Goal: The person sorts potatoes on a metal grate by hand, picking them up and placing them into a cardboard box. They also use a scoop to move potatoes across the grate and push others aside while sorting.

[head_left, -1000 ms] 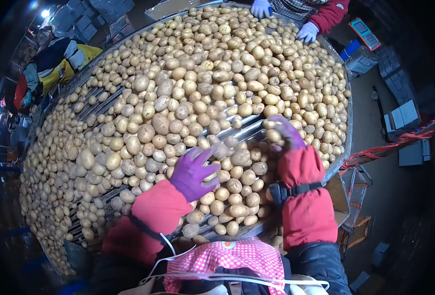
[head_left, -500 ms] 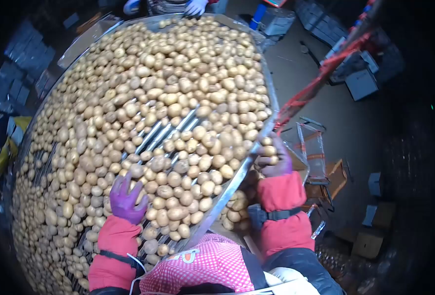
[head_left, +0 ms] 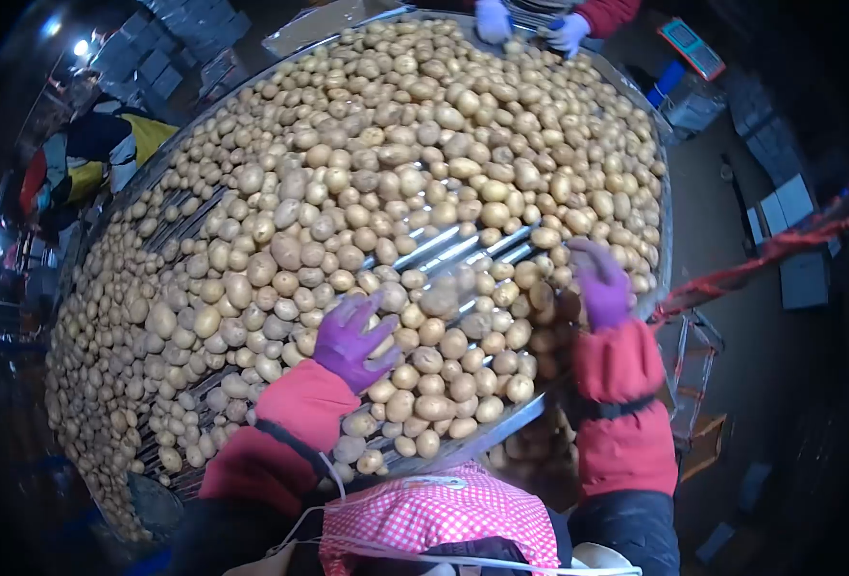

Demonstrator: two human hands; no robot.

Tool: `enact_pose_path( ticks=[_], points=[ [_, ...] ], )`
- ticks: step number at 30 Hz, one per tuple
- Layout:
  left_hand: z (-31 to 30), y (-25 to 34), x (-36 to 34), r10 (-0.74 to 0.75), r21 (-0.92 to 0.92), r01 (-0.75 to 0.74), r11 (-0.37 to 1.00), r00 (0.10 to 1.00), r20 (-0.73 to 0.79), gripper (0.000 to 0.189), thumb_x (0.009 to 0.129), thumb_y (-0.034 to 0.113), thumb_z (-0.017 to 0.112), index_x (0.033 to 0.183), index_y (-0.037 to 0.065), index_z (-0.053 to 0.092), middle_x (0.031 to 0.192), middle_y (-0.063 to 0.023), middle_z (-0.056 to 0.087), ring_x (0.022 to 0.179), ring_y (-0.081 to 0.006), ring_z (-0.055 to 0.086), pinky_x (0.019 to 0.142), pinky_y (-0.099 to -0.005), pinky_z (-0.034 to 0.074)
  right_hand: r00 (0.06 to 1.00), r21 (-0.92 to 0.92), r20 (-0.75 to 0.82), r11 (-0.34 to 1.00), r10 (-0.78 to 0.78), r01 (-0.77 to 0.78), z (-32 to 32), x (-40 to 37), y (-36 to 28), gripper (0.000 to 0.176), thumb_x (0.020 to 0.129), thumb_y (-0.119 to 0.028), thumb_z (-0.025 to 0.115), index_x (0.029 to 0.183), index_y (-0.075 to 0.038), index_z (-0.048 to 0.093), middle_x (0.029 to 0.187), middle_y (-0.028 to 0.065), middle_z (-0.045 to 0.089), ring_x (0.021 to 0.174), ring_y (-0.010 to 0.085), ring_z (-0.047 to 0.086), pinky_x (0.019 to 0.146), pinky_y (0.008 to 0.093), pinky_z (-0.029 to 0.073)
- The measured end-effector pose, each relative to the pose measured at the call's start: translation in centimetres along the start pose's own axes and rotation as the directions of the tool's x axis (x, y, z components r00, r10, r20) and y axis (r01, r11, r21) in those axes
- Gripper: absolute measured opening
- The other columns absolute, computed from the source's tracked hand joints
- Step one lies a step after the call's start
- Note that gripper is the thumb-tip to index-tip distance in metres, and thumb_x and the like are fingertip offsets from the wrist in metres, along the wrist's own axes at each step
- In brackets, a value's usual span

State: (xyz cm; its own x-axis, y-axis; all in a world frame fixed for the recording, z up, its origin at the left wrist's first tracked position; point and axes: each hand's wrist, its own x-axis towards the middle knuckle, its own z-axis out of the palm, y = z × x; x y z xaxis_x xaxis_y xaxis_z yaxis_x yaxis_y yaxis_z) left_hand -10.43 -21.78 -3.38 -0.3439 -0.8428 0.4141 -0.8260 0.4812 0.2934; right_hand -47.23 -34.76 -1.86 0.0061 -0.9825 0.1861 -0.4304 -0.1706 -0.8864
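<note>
Potatoes (head_left: pixel 348 206) cover a large slatted table whose metal slats (head_left: pixel 453 248) show in gaps. My left hand (head_left: pixel 352 344), in a purple glove, lies on the potatoes left of centre with its fingers spread. It holds nothing I can see. My right hand (head_left: pixel 602 288), also in a purple glove, is over the right side of the table with its fingers apart and curved. Shaded potatoes (head_left: pixel 544 300) lie just left of its fingers. No potato shows clearly in its grasp, though the palm side is partly hidden.
Across the table are a co-worker's gloved hands (head_left: pixel 569 35). A metal rim (head_left: pixel 501 427) borders the near side, with more potatoes below it. A red-wrapped post (head_left: pixel 780 248) rises at the right. A scale display (head_left: pixel 691 48) stands at the far right, and cartons (head_left: pixel 788 206) lie beyond.
My right hand has come from beyond the rim, where it held several small potatoes, to over the table. My left hand has moved forward across the potatoes. The camera view has shifted.
</note>
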Motion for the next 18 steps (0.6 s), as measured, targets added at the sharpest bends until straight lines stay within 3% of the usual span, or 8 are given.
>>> enact_pose_path(
  ticks=[1, 2, 4, 7, 8, 13, 16, 18],
  points=[
    [0.1, -0.3, -0.2, 0.003, 0.000, -0.003, 1.000, 1.000, 0.001, 0.043, 0.067, 0.027, 0.080, 0.106, 0.012, 0.070, 0.129, -0.0181, 0.057, 0.108, -0.0412, 0.057, 0.090, -0.0529, 0.049, 0.980, 0.087, 0.164, 0.988, 0.113, -0.128, 4.6, 1.4, -2.4, 0.030, 0.082, -0.013, 0.070, 0.112, -0.011, 0.070, 0.100, 0.0072, 0.070, 0.091, 0.0177, 0.066, 0.080, 0.0300, 0.052],
    [0.0, -0.4, -0.3, -0.004, 0.006, 0.004, 1.000, 1.000, 0.002, 0.044, 0.066, 0.028, 0.080, 0.106, 0.012, 0.070, 0.130, -0.0178, 0.058, 0.107, -0.0408, 0.057, 0.089, -0.0524, 0.050, 0.957, -0.058, 0.237, 0.980, -0.170, 0.188, 9.3, 3.7, -1.9, 0.028, 0.083, -0.020, 0.071, 0.109, -0.012, 0.069, 0.103, 0.0111, 0.069, 0.096, 0.0253, 0.067, 0.082, 0.0363, 0.053],
    [-0.2, -0.5, -0.1, -0.013, 0.017, 0.013, 1.000, 1.000, -0.001, 0.044, 0.066, 0.030, 0.080, 0.105, 0.013, 0.070, 0.130, -0.0164, 0.058, 0.107, -0.0393, 0.057, 0.087, -0.0510, 0.050, 0.824, -0.372, 0.473, 0.777, -0.313, 0.508, 15.4, 7.3, -3.6, 0.033, 0.082, -0.035, 0.071, 0.107, -0.013, 0.066, 0.107, 0.0141, 0.067, 0.103, 0.0327, 0.064, 0.087, 0.0438, 0.051],
    [-0.3, -0.5, 0.1, -0.040, 0.033, 0.040, 0.999, 0.999, -0.003, 0.043, 0.066, 0.032, 0.079, 0.104, 0.013, 0.070, 0.131, -0.0134, 0.058, 0.109, -0.0361, 0.056, 0.086, -0.0486, 0.049, 0.769, -0.531, 0.577, 0.588, -0.277, 0.610, 19.7, 9.9, 0.3, 0.043, 0.080, -0.048, 0.069, 0.108, -0.015, 0.063, 0.108, 0.0148, 0.066, 0.107, 0.0342, 0.062, 0.090, 0.0465, 0.049],
    [-0.4, -0.5, 0.1, -0.056, 0.029, 0.056, 0.998, 0.998, 0.004, 0.042, 0.067, 0.032, 0.078, 0.103, 0.013, 0.070, 0.131, -0.0126, 0.058, 0.110, -0.0352, 0.055, 0.086, -0.0481, 0.048, 0.729, -0.574, 0.684, 0.640, 0.033, 0.510, 17.0, 9.6, -5.4, 0.045, 0.081, -0.051, 0.066, 0.111, -0.017, 0.064, 0.107, 0.0152, 0.067, 0.106, 0.0344, 0.063, 0.089, 0.0460, 0.050],
    [0.0, -0.7, 0.3, -0.088, -0.008, 0.088, 0.996, 0.996, 0.030, 0.038, 0.069, 0.031, 0.076, 0.102, 0.013, 0.070, 0.129, -0.0120, 0.059, 0.110, -0.0335, 0.054, 0.085, -0.0471, 0.048, 0.617, -0.798, 0.596, 0.460, 0.513, 0.388, 12.2, 11.1, -4.7, 0.039, 0.082, -0.045, 0.060, 0.110, -0.018, 0.066, 0.106, 0.0150, 0.068, 0.096, 0.0346, 0.066, 0.081, 0.0470, 0.053],
    [0.1, -1.0, 0.5, -0.075, -0.007, 0.075, 0.997, 0.996, 0.038, 0.038, 0.069, 0.031, 0.076, 0.101, 0.012, 0.070, 0.126, -0.0136, 0.060, 0.109, -0.0340, 0.055, 0.084, -0.0467, 0.048, 0.755, -0.644, 0.651, 0.585, 0.081, 0.493, 15.1, 11.8, -4.6, 0.040, 0.088, -0.037, 0.053, 0.121, -0.015, 0.061, 0.115, 0.0127, 0.066, 0.101, 0.0330, 0.066, 0.085, 0.0448, 0.053],
    [-0.1, -0.8, 0.8, -0.052, -0.002, 0.052, 0.999, 0.998, 0.022, 0.038, 0.069, 0.031, 0.076, 0.100, 0.011, 0.071, 0.125, -0.0149, 0.061, 0.107, -0.0344, 0.056, 0.083, -0.0465, 0.048, 0.790, -0.693, 0.610, 0.445, -0.055, 0.566, 18.8, 12.5, -1.4, 0.041, 0.090, -0.035, 0.052, 0.124, -0.014, 0.059, 0.124, 0.0116, 0.062, 0.109, 0.0321, 0.063, 0.090, 0.0449, 0.051]
  ],
)
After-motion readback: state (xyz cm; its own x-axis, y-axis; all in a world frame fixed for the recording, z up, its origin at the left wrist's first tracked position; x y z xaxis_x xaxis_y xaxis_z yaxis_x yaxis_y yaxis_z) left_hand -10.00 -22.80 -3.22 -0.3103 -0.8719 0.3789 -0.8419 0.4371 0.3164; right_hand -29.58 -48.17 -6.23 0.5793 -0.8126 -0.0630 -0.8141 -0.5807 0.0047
